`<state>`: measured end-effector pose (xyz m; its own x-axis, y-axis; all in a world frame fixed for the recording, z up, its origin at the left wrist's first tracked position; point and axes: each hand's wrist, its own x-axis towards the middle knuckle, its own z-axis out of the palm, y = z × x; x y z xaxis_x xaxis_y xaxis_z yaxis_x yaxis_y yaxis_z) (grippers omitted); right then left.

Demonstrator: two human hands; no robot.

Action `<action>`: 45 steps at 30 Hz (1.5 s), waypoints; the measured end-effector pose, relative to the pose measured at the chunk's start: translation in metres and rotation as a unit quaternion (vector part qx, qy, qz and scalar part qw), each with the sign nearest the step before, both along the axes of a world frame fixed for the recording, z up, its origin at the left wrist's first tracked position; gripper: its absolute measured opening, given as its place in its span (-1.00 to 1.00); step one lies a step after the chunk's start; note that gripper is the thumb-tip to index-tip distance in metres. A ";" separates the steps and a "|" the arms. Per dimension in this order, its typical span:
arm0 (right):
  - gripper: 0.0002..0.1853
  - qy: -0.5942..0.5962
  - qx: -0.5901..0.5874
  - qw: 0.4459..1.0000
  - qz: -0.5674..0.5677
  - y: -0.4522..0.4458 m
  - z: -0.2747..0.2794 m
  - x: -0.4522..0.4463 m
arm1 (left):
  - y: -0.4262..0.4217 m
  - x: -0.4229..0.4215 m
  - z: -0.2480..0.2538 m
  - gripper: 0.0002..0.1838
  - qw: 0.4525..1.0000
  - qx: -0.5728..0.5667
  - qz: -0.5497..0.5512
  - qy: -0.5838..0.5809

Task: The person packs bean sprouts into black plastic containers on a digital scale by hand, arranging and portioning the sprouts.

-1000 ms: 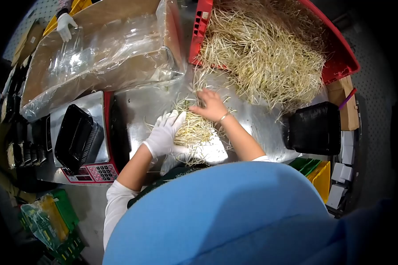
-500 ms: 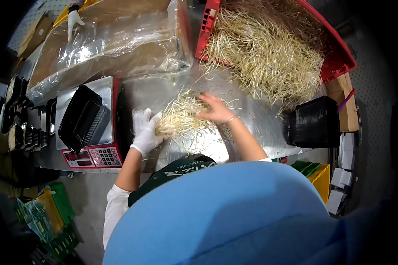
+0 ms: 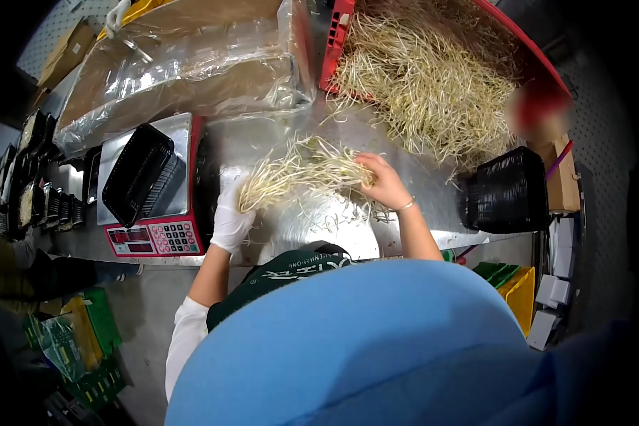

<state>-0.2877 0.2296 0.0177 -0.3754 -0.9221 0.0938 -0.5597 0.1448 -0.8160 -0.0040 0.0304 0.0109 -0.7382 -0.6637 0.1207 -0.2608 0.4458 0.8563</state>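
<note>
A loose bundle of bean sprouts [image 3: 302, 170] stretches between my two hands above the metal table. My left hand [image 3: 233, 219], in a white glove, is closed around the bundle's left end. At its other end, my bare right hand [image 3: 387, 183] grips the sprouts with curled fingers. Stray sprouts lie on the table [image 3: 422, 202] beneath. Left of my gloved hand, a black plastic tray [image 3: 138, 174] sits tilted on the red digital scale [image 3: 156, 238]. Behind my right hand, a heap of sprouts [image 3: 433, 85] spills from a red crate [image 3: 331, 46].
A stack of black trays [image 3: 505, 190] stands at the right. A plastic-lined cardboard box [image 3: 184, 92] fills the back left, with another person's gloved hand [image 3: 115, 18] at its far edge. Filled trays [image 3: 32, 202] are piled at far left. Crates [image 3: 99, 334] rest on the floor.
My right hand has moved right and closed on the sprouts, and the bundle is now drawn out wider. The other person's gloved hand has pulled back from the box.
</note>
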 end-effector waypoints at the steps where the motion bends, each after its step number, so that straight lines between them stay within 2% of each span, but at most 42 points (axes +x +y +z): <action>1: -0.44 -0.001 0.000 1.000 0.000 0.010 -0.015 -0.005 | 0.000 0.013 -0.007 -0.35 1.000 0.000 0.000 -0.001; 3: -0.21 0.162 0.137 0.974 -0.078 0.030 -0.039 0.002 | 0.006 0.039 -0.027 -0.28 0.975 -0.166 -0.011 -0.145; 4: -0.01 0.150 0.174 0.969 -0.093 0.035 -0.044 0.014 | 0.014 0.046 -0.026 -0.17 0.966 -0.160 0.004 -0.203; 5: 0.03 0.189 0.174 0.961 -0.100 0.038 -0.050 0.031 | 0.020 0.052 -0.022 -0.06 0.958 -0.160 -0.003 -0.239; 7: 0.08 0.259 0.137 0.954 -0.066 0.036 -0.047 0.070 | 0.026 0.055 -0.024 0.06 0.968 -0.140 -0.008 -0.206; 8: 0.10 0.269 0.130 0.953 -0.051 0.034 -0.048 0.089 | 0.027 0.050 -0.023 0.06 0.969 -0.139 -0.007 -0.206; 9: 0.12 0.280 0.122 0.952 -0.037 0.030 -0.050 0.103 | 0.027 0.039 -0.021 0.01 0.963 -0.197 -0.028 -0.181; 10: 0.00 0.319 0.100 0.941 -0.045 0.024 -0.047 0.107 | 0.024 0.029 -0.020 -0.03 0.953 -0.254 -0.048 -0.155; 11: 0.00 0.320 0.100 0.941 -0.043 0.020 -0.054 0.101 | 0.020 0.020 -0.028 -0.03 0.954 -0.254 -0.045 -0.155; 13: -0.18 0.259 0.127 0.949 -0.125 0.002 -0.072 0.073 | 0.009 -0.001 -0.051 -0.19 0.950 -0.292 -0.057 -0.091; 14: -0.28 0.207 0.150 0.960 -0.115 -0.004 -0.067 0.054 | 0.005 -0.015 -0.046 -0.34 0.959 -0.274 -0.042 -0.052; 15: -0.37 0.155 0.172 0.967 -0.107 -0.008 -0.059 0.033 | 0.000 -0.026 -0.045 -0.34 0.959 -0.276 -0.044 -0.049; 17: -0.45 -0.051 0.055 0.989 -0.130 -0.011 -0.044 0.009 | -0.010 -0.047 -0.045 -0.39 0.990 -0.109 -0.020 0.085; 18: -0.48 -0.091 0.055 0.984 -0.141 -0.015 -0.023 0.005 | -0.021 -0.061 -0.047 -0.43 0.993 -0.066 -0.021 0.100; 19: -0.44 -0.049 0.116 0.982 -0.140 -0.018 -0.016 -0.007 | -0.030 -0.072 -0.042 -0.44 0.995 -0.060 -0.036 0.074; 21: -0.32 -0.138 0.134 0.976 -0.099 -0.021 -0.040 -0.032 | -0.049 -0.092 -0.027 -0.42 0.993 -0.086 -0.079 -0.017; 22: -0.32 -0.139 0.134 0.976 -0.101 -0.022 -0.045 -0.030 | -0.055 -0.103 -0.030 -0.42 0.993 -0.086 -0.081 -0.018; 23: -0.24 0.036 0.154 0.984 -0.085 -0.025 -0.051 -0.024 | -0.060 -0.116 -0.034 -0.32 0.976 -0.094 -0.126 -0.151; 24: -0.15 0.210 0.169 0.961 -0.066 -0.029 -0.053 -0.017 | -0.061 -0.127 -0.036 -0.22 0.940 -0.099 -0.166 -0.282; 25: -0.01 0.160 0.197 0.965 -0.063 -0.034 -0.048 -0.007 | -0.050 -0.128 -0.018 -0.10 0.931 -0.066 -0.154 -0.325; 27: -0.10 0.214 0.218 0.947 -0.097 -0.041 -0.035 0.006 | -0.034 -0.122 -0.023 -0.23 0.920 -0.242 -0.138 -0.276; 28: -0.10 0.212 0.219 0.947 -0.098 -0.047 -0.037 -0.001 | -0.035 -0.127 -0.026 -0.23 0.919 -0.242 -0.140 -0.276; 30: -0.29 0.202 0.276 0.933 -0.114 -0.060 -0.043 -0.024 | -0.034 -0.134 -0.033 -0.45 0.938 -0.177 -0.138 -0.262; 31: -0.29 0.200 0.278 0.932 -0.117 -0.059 -0.041 -0.033 | -0.033 -0.129 -0.032 -0.45 0.938 -0.176 -0.141 -0.262; 33: -0.41 -0.047 0.185 0.978 -0.084 -0.055 -0.027 -0.056 | -0.034 -0.111 -0.021 -0.51 0.944 -0.242 -0.150 -0.168; 34: -0.46 -0.110 0.087 0.987 -0.080 -0.049 -0.024 -0.054 | -0.030 -0.095 -0.006 -0.53 0.946 -0.239 -0.159 -0.151; 35: -0.46 -0.109 0.088 0.987 -0.077 -0.046 -0.012 -0.047 | -0.026 -0.073 -0.008 -0.53 0.934 -0.299 -0.165 -0.101; 36: -0.47 -0.126 0.072 0.988 -0.052 -0.045 0.009 -0.035 | -0.012 -0.054 0.011 -0.51 0.924 -0.319 -0.196 -0.082; 37: -0.48 -0.144 0.055 0.988 -0.027 -0.043 0.020 -0.021 | 0.001 -0.039 0.018 -0.51 0.923 -0.280 -0.246 -0.093; 38: -0.48 -0.149 0.018 0.989 -0.013 -0.047 0.017 -0.002 | 0.011 -0.026 -0.002 -0.49 0.902 -0.335 -0.267 -0.057; 41: -0.33 0.016 0.113 0.988 0.101 -0.066 -0.007 0.039 | 0.039 -0.007 -0.040 -0.55 0.864 -0.431 -0.260 -0.019; 43: -0.26 0.042 0.112 0.985 0.122 -0.055 -0.010 0.043 | 0.040 0.008 -0.036 -0.54 0.865 -0.433 -0.251 -0.018; 45: -0.18 0.068 0.114 0.980 0.147 -0.048 -0.009 0.043 | 0.039 0.023 -0.023 -0.43 0.899 -0.380 -0.211 -0.054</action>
<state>-0.2443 0.1814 0.0083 -0.0888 -0.9914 -0.0964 -0.7052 0.1309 -0.6968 0.0188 0.0691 -0.0121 -0.9396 -0.0782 0.3332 0.0056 0.9699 0.2434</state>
